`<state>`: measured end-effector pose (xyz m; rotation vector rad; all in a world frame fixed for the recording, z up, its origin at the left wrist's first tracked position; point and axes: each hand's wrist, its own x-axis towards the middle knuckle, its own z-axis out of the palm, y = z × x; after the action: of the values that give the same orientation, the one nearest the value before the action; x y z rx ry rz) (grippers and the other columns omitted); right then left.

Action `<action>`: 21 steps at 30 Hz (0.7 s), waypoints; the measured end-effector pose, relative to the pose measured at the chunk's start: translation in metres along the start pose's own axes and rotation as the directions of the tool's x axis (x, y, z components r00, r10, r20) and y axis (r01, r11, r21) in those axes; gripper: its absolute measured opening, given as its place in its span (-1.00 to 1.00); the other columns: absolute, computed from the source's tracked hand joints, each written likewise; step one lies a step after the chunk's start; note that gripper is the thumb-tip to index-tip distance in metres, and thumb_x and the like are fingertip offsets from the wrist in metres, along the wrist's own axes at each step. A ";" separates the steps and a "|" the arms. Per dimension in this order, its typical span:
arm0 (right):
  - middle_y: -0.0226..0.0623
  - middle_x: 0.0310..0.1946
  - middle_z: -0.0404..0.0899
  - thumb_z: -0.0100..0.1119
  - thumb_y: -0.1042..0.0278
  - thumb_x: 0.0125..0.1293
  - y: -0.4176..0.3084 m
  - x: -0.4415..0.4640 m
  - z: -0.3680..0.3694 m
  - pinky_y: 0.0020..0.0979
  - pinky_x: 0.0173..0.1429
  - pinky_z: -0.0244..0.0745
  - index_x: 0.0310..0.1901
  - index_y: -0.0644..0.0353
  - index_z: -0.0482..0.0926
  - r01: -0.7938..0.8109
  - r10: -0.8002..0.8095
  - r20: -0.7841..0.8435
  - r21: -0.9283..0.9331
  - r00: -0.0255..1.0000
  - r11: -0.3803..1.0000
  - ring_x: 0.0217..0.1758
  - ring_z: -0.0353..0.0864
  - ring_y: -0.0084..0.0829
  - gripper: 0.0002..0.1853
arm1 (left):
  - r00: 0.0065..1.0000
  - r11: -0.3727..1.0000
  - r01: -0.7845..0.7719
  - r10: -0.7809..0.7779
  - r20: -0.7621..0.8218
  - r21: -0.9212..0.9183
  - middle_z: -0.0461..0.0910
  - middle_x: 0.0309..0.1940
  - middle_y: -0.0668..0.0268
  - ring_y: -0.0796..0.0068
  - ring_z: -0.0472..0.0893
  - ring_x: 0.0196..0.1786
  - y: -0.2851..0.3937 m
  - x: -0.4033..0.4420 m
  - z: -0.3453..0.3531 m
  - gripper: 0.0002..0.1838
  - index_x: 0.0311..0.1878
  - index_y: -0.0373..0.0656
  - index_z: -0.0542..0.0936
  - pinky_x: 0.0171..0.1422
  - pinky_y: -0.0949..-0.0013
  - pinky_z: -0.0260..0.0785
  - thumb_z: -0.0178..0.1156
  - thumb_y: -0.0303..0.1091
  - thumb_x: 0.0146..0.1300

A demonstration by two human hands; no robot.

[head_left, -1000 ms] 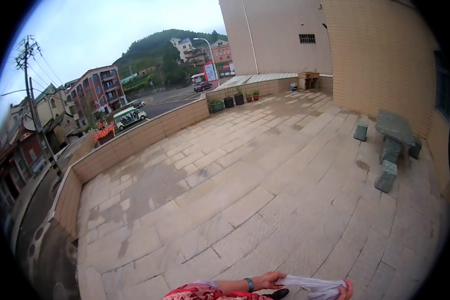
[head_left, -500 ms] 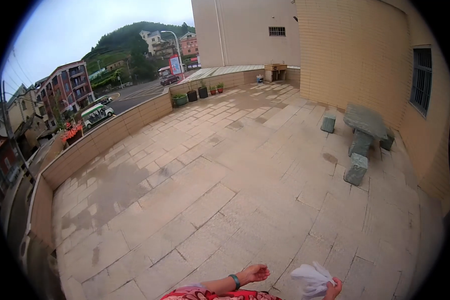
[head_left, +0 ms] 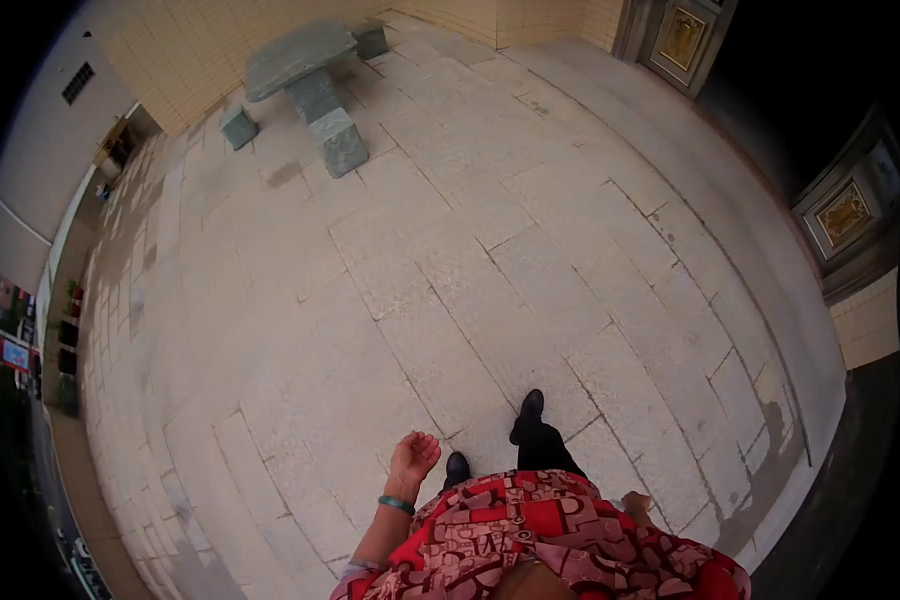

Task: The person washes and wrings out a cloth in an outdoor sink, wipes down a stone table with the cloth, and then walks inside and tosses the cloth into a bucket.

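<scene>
My left hand [head_left: 415,458] hangs in front of the body over the paving, a green bangle [head_left: 397,504] on its wrist. Its fingers are loosely bent and nothing shows in them. At the right side of the red patterned shirt [head_left: 530,510], only a small part of my right hand [head_left: 637,502] peeks out. The shirt covers most of that hand, so its fingers and anything in them cannot be made out. Below are two dark shoes [head_left: 530,405], one ahead of the other, and a dark trouser leg [head_left: 547,449].
A stone table [head_left: 295,58] with stone stools [head_left: 338,142] stands at the upper left. To the right, a low step [head_left: 770,330] runs before a dark doorway with ornate door panels [head_left: 845,218]. A low wall [head_left: 75,440] with potted plants [head_left: 68,335] borders the left.
The view has swung right and down, bringing the doorway, step and shoes into sight. My right hand held a thin, crumpled white thing earlier; that thing is out of sight now.
</scene>
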<state>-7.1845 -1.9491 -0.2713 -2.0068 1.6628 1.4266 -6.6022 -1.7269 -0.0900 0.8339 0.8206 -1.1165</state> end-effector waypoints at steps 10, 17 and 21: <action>-0.19 -0.47 0.57 0.37 0.27 -0.24 0.011 0.092 -0.223 -0.33 -0.34 0.45 -0.49 0.24 0.50 0.150 0.479 -0.145 0.988 0.866 0.028 -0.40 0.57 -0.34 -0.69 | 0.958 0.911 -0.058 -0.065 0.280 0.408 0.58 -0.36 0.23 0.29 0.56 -0.26 -0.070 0.102 0.301 -0.82 -0.30 -0.15 0.48 -0.08 0.22 0.42 0.00 -0.25 0.25; -0.06 -0.62 0.53 0.37 0.25 -0.38 0.069 0.209 -0.389 -0.21 -0.44 0.40 -0.60 0.34 0.48 0.322 0.501 -0.431 0.901 0.751 0.292 -0.55 0.53 -0.11 -0.64 | 0.979 0.833 0.068 -0.163 0.125 0.549 0.55 -0.35 0.19 0.25 0.54 -0.23 -0.113 0.178 0.423 -0.81 -0.28 -0.16 0.46 -0.12 0.22 0.42 0.01 -0.24 0.24; -0.04 -0.68 0.51 0.29 0.29 -0.39 0.113 0.273 -0.397 -0.19 -0.45 0.41 -0.61 0.34 0.49 0.130 0.537 -0.202 0.977 0.819 0.169 -0.55 0.55 -0.10 -0.70 | 0.993 0.897 0.097 -0.119 0.025 0.432 0.53 -0.39 0.18 0.19 0.52 -0.27 -0.119 0.252 0.482 -0.83 -0.33 -0.17 0.45 -0.13 0.15 0.41 0.03 -0.27 0.22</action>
<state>-7.0818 -2.4302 -0.2160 -1.2857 2.2079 -0.4699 -6.5938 -2.2828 -0.1112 1.1305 0.5872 -1.4419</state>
